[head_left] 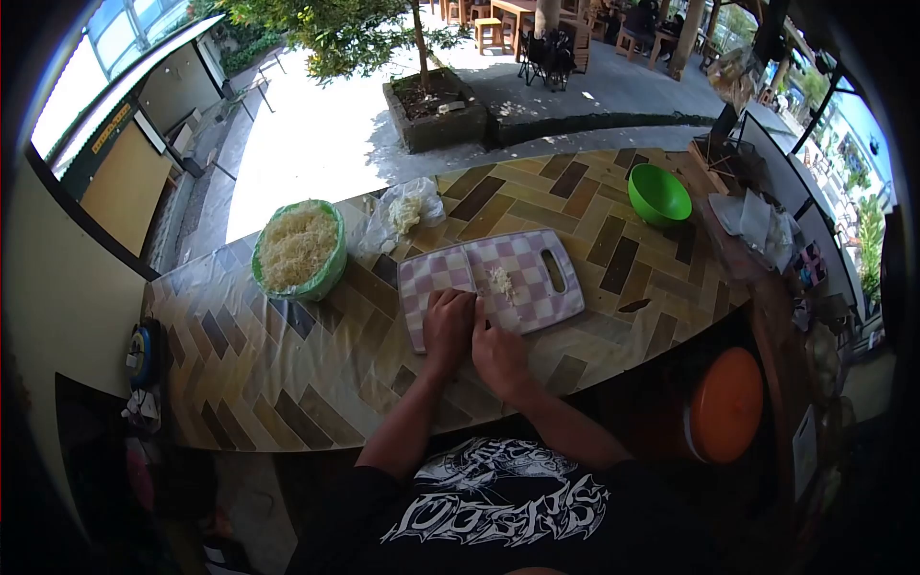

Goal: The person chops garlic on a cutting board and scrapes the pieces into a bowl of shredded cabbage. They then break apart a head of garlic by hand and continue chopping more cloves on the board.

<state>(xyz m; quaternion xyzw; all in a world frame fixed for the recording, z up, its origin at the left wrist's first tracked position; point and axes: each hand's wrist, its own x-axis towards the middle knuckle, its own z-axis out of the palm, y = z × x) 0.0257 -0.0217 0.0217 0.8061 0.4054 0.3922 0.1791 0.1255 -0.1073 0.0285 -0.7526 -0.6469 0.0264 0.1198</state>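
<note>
A pink-and-white checkered cutting board [444,266] lies on the table at a slight tilt, its handle slot toward the right. My right hand [500,359] is closed around a knife [471,271], whose thin blade points away from me across the board. Just left of it, my left hand [449,328] rests on the board with its fingers curled; whatever is under them is hidden. A small heap of chopped pale pieces [502,282], perhaps garlic, sits right of the blade. Behind the board, a clear plastic bag [432,199] holds more pale pieces [406,213].
A green-rimmed basin [335,273] full of pale noodle-like strands [300,246] stands at left. An unevenly propped green bowl [659,195] is at the back right. An orange lid [728,405] shows below the table's [613,264] right edge. Plastic packets [757,225] lie far right.
</note>
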